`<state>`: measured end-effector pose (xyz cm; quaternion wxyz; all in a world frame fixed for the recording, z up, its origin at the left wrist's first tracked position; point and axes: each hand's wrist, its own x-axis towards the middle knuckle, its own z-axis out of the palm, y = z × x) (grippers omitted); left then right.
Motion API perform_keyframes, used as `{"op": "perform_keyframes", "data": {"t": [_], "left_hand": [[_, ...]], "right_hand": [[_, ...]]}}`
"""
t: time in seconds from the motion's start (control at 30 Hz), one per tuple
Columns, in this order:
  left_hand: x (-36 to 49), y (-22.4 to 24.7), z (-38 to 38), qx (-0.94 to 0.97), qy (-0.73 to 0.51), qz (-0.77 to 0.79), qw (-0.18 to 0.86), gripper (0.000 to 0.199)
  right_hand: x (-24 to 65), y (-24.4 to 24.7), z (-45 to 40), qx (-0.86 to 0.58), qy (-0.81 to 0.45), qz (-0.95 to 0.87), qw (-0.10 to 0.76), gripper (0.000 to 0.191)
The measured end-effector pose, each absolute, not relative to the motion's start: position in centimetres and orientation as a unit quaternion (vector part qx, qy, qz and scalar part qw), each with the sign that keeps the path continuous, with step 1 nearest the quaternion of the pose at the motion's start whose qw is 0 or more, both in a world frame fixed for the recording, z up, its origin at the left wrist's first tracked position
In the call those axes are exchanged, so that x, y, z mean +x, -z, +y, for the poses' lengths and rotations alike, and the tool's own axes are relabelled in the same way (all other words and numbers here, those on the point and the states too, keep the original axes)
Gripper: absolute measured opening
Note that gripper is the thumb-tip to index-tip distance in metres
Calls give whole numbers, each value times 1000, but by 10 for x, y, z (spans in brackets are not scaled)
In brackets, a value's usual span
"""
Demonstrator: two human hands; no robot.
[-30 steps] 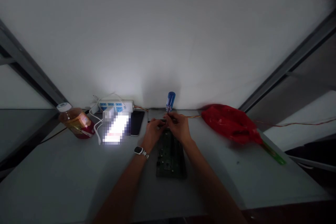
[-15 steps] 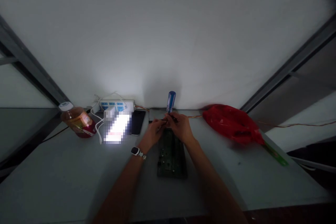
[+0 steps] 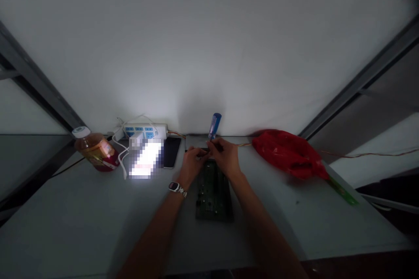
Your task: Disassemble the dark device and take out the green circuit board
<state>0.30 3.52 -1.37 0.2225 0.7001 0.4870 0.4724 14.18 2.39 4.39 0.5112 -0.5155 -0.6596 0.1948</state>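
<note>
A screwdriver with a blue and clear handle (image 3: 214, 125) stands tilted, handle up, at the far end of a dark green circuit board (image 3: 214, 202). My right hand (image 3: 225, 157) pinches it just below the handle, fingers closed round the shaft. Close beside it, my left hand (image 3: 194, 163) has its fingers drawn together near the screwdriver's lower part. Whatever lies between the left fingertips is too dark to make out. Both hands cover the board's far end, and the screwdriver's tip is hidden. A watch (image 3: 175, 187) with a metal band is on my left wrist.
On the left stand a plastic bottle with a white cap (image 3: 98, 150) and a power strip (image 3: 160, 131) with white cables. A dark phone (image 3: 172, 152) lies beside a bright blurred patch. A red plastic bag (image 3: 284, 152) lies right, a green strip sticking out. The wall rises behind.
The screwdriver handle leans slightly further right. My left hand and its watch have shifted a little to the right, nearer my right hand. The board looks unmoved.
</note>
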Motion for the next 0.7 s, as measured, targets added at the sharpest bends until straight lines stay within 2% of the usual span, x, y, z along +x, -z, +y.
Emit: {"op": "perform_keyframes", "data": {"t": [0.33, 0.57, 0.7], "left_hand": [[-11, 20, 39, 782, -418, 396, 237, 19], [-2, 15, 36, 739, -449, 454, 213, 9], [-1, 16, 36, 738, -448, 465, 196, 6]], "right_hand": [[147, -47, 23, -444, -235, -728, 467, 25], [142, -41, 23, -511, -194, -642, 538, 26], [142, -44, 24, -528, -197, -623, 543, 26]]}}
